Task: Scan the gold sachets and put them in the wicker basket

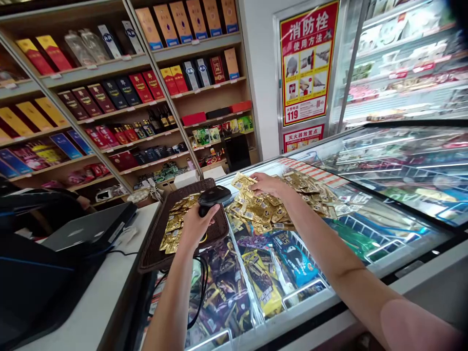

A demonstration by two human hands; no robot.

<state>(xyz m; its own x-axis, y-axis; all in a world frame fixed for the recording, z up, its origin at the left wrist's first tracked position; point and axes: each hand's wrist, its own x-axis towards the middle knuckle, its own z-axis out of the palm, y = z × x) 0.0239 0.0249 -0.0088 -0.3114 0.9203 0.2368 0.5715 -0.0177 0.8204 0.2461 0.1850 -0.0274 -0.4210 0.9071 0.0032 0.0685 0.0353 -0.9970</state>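
Observation:
My left hand is wrapped round the handle of a black barcode scanner, held over the right part of a brown woven basket. Gold foil packets lie inside that basket. At the pile's left end, my right hand grips a small gold packet between thumb and fingers. Below it spreads a heap of similar gold packets on the freezer's glass lid. More of them lie beyond my right forearm. The scanner's black cable hangs down in a loop.
Under the glass of the chest freezer, bagged goods such as a yellow pack show. A white counter with a laptop stands left. Behind are shelves of boxes and bottles, and a red poster.

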